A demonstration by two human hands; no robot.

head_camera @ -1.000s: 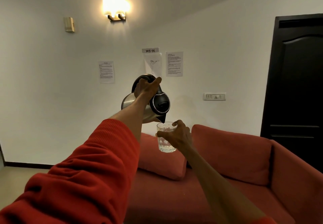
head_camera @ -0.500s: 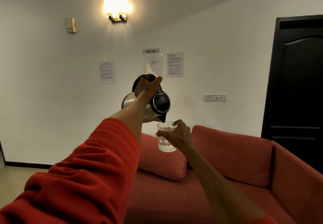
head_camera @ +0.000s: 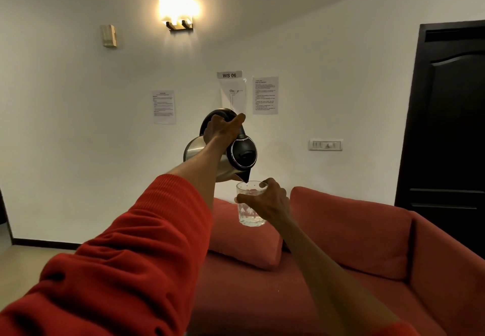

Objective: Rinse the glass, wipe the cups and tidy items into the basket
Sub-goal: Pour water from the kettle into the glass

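Almost nothing had changed over the last second: the person kept the same pose, with both arms stretched out over the red sofa point(head_camera: 354, 233), and only the view itself shifted a little. The left hand point(head_camera: 223, 129) was still closed firmly around the black handle of the steel kettle point(head_camera: 231, 152), thumb pointing forward along the top, and the kettle stayed tilted with its spout directly above the rim of the glass point(head_camera: 249, 204). The right hand point(head_camera: 267, 202) still held the glass from the side, fingers point(head_camera: 245, 199) wrapped around its upper part, upright and in the air just under the spout. Some water seemed to be in the glass already, but I could not tell if a stream was running at that moment. In my judgement the rinsing step was still in its filling part, and the steady pose meant the pour was slow and controlled. The cups and the basket were not in view, so the wiping and tidying looked not yet started. A spill on the sofa cushion point(head_camera: 246, 241) below was the main risk.
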